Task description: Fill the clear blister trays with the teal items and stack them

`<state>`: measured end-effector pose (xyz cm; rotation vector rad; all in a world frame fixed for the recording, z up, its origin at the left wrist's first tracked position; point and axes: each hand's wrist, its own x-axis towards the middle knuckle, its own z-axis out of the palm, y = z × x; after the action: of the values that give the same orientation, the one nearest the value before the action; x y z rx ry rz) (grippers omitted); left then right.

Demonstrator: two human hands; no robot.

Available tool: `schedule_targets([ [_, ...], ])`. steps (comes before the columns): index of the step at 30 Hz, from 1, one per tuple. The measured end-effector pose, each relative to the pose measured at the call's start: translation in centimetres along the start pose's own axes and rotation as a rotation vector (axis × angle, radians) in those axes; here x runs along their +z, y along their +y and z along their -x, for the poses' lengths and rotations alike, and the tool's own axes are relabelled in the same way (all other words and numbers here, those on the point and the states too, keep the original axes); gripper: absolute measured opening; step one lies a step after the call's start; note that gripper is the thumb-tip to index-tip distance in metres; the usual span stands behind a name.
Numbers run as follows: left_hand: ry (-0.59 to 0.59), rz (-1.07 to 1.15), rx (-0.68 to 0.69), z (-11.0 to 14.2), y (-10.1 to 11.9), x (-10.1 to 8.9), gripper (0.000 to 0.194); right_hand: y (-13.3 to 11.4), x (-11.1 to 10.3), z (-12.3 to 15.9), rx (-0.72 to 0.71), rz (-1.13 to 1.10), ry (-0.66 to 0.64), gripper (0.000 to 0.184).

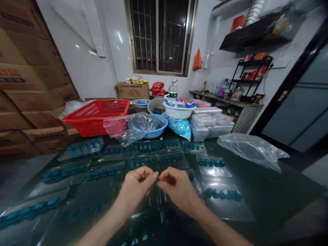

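Note:
My left hand and my right hand meet over the middle of the dark green table, thumb and fingers pinched on each. Their fingertips nearly touch, and whatever lies between them is too small to make out. Beneath and around them are clear plastic trays, each with a row of shiny teal pieces. One such tray lies beyond my right hand, and another tray is nearer on the right. To the left of my left hand is a tray with teal pieces. My hands hide part of the middle trays.
At the back stand a red basket, a blue basin with a plastic bag, a white basin and stacked clear boxes. An empty clear bag lies at right. Cardboard boxes are piled at left.

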<state>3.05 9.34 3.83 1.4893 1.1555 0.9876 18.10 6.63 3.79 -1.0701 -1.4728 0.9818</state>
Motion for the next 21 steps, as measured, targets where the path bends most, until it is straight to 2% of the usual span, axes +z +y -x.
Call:
schedule_targets([
  [3, -0.078, 0.088, -0.06, 0.4, 0.2, 0.3, 0.023, 0.1, -0.3, 0.1, 0.028, -0.072, -0.041, 0.006],
  [6, -0.144, 0.223, -0.126, 0.9, 0.4, 0.6, 0.024, 0.5, -0.5, 0.0, 0.112, -0.254, -0.024, 0.009],
  [13, -0.086, 0.376, -0.088, 0.9, -0.5, 1.5, 0.015, 1.2, 0.5, 0.5, 0.287, -0.688, -0.027, 0.016],
  [15, -0.088, 0.442, -0.095, 0.9, -0.7, 2.0, 0.019, 1.3, 0.7, 0.6, 0.319, -0.752, -0.021, 0.016],
  [19, -0.073, 0.536, -0.145, 1.2, -1.1, 3.1, 0.011, 1.6, 0.3, 0.8, 0.329, -0.839, -0.011, 0.018],
  [21, -0.086, 0.546, -0.158, 1.4, -1.2, 3.5, 0.014, 1.8, -0.1, 0.9, 0.33, -0.858, -0.021, 0.017],
])
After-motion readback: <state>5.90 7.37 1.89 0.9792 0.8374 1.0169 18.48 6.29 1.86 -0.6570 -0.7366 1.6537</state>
